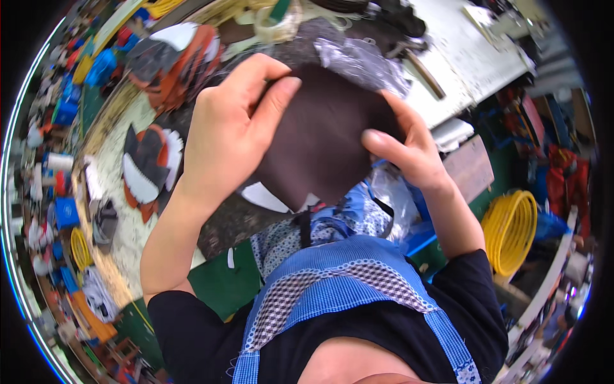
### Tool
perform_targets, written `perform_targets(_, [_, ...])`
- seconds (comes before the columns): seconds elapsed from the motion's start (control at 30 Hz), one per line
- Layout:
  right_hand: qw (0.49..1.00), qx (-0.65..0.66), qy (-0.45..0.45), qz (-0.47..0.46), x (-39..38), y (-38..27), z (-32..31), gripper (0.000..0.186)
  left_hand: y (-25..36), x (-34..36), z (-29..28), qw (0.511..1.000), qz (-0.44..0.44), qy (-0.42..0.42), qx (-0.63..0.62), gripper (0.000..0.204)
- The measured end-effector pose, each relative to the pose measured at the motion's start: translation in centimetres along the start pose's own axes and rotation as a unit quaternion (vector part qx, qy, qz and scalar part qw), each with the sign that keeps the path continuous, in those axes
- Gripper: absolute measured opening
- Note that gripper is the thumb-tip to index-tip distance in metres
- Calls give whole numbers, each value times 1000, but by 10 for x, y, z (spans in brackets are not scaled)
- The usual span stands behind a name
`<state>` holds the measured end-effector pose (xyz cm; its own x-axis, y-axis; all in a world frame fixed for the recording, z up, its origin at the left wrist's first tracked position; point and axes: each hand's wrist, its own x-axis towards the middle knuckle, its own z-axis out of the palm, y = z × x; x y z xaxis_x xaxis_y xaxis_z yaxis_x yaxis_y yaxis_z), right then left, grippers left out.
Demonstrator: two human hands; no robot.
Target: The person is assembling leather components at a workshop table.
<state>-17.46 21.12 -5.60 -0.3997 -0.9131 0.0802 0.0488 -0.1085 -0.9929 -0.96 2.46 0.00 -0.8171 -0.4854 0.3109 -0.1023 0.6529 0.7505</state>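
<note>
The brown sheet (326, 137) spans the gap between the two hands in front of the apron (339, 272), neither hand nearer; its long axis cannot be told. The left hand (227, 125) pinches its upper left edge; the right hand (412, 146) clamps the right edge, thumb on the upper face.

At my end, the dark brown sheet (326, 141) looks matt and smooth (leather or an imitation, I can't tell which). I see glossy, crinkled plastic film (361, 61), a smooth tool handle (427, 77) of apparent wood, rough wood along the desk's (118, 237) left edge, and a woven cloth apron (345, 291).
</note>
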Motion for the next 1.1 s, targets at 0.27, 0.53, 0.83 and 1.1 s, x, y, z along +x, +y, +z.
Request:
perform_targets(0.27, [878,-340,-142,-305,60,-44,39,23,9,-2,-23,988,76,-113,66,67])
perform_targets(0.53, [877,464,-112,60,37,47,0,86,-22,-30,-15,806,-233,89,-537,34])
perform_targets(0.83, [995,-95,6,-30,-35,29,50,22,-22,-159,30,845,-264,210,-415,71])
perform_targets(1.1, [995,-101,-5,15,7,26,51,42,-33,-159,5,950,-204,190,-143,30])
